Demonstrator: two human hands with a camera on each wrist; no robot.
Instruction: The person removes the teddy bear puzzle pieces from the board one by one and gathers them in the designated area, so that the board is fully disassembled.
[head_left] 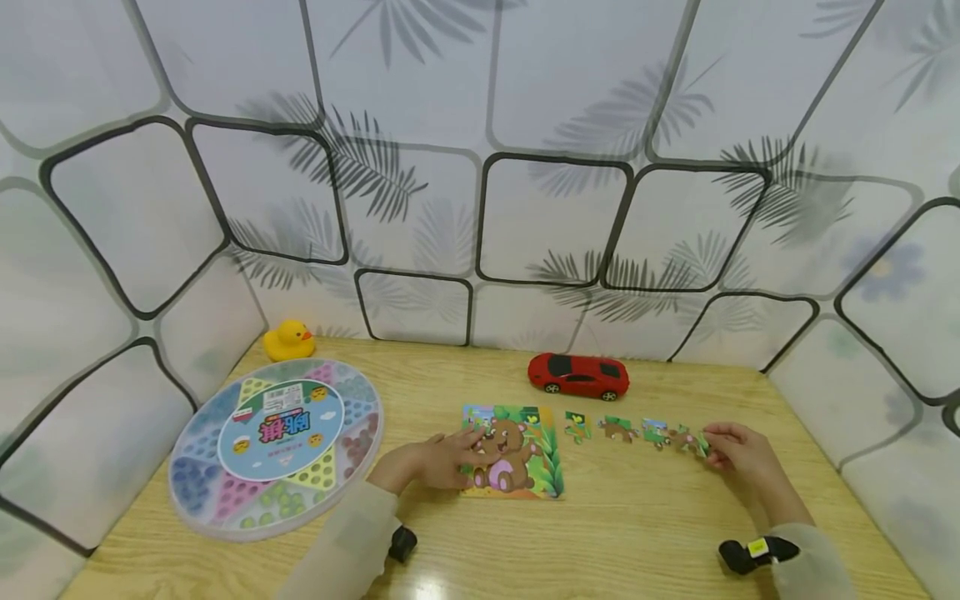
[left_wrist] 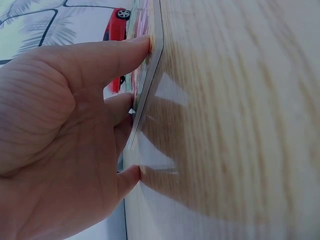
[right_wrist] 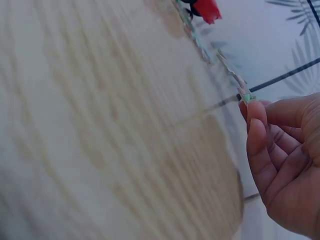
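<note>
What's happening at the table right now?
A person is working on a bear jigsaw puzzle. The left hand rests flat on the puzzle board, steadying it. The right hand pinches the end piece of a row of loose pieces lying right of the board. A red toy car sits behind.

plenty of bare surface [head_left: 600, 542] along the near edge, so the hands can slide around there freely. the far side is tighter: a red toy car [head_left: 578, 376] sits just behind the row of loose puzzle pieces [head_left: 633, 431], and the round game box [head_left: 276, 446] plus rubber duck [head_left: 288, 340] fill the left corner.
</note>
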